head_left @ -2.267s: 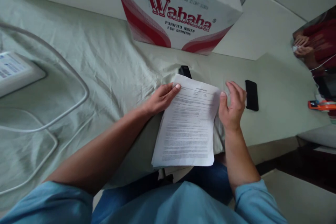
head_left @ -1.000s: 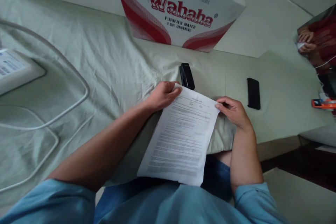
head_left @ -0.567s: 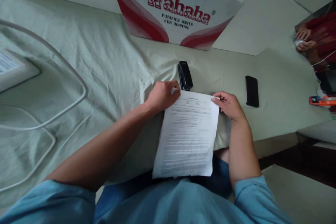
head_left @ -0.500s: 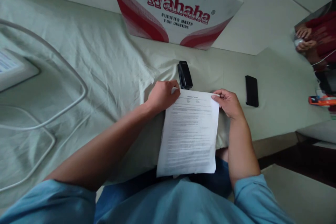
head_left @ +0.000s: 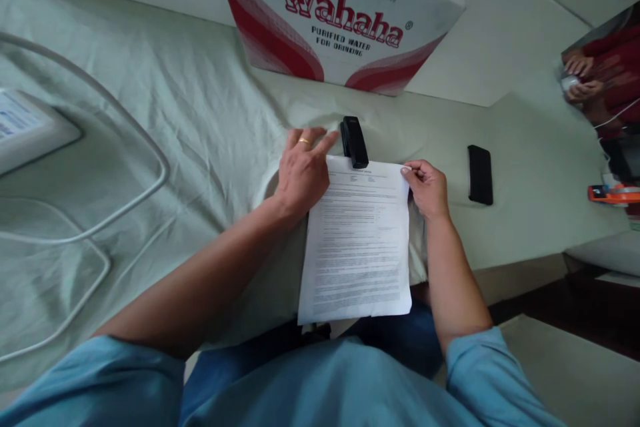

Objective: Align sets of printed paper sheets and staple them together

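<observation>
head view: printed sheets (head_left: 360, 240) just below stapler (head_left: 355, 141), top edge meeting its near end; slotted in or not, can't tell. right hand (head_left: 429, 188), right of stapler, pinches sheets' top corner, likely for steadiness. left hand (head_left: 303, 175), left of stapler, fingers spread, seemingly gripping nothing, thumb hidden.

The stapler (head_left: 355, 141) sits left of the phone (head_left: 480, 175) and overlaps the papers (head_left: 357, 247).

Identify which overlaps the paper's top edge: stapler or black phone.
The black stapler, its end over the paper; the phone lies apart, right of the right hand.
</observation>
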Action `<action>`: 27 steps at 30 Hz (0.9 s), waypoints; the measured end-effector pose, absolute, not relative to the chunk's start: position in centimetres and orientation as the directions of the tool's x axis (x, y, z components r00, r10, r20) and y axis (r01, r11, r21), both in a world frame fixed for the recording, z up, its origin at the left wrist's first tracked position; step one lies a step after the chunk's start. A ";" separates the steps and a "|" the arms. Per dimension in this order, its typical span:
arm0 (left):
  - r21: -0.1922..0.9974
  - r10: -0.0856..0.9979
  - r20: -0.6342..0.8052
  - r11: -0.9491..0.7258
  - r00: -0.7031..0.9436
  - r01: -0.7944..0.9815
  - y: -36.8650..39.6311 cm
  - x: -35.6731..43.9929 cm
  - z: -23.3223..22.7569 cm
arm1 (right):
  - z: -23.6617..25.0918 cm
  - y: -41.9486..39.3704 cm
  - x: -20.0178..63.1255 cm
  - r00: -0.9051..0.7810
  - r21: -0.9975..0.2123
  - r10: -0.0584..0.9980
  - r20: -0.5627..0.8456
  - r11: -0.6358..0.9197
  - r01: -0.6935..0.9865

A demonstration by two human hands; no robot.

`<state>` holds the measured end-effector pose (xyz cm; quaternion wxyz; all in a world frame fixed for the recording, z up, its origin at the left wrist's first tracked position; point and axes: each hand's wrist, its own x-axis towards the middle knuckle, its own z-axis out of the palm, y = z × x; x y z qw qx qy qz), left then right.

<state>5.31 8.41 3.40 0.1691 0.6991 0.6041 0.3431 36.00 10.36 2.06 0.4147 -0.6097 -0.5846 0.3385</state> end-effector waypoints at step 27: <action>0.889 0.915 0.387 -0.403 0.114 0.216 10.2 4.2 1.3 | 6.1 7.2 38.5 -0.184 -0.926 0.967 -0.175 -0.098 0.366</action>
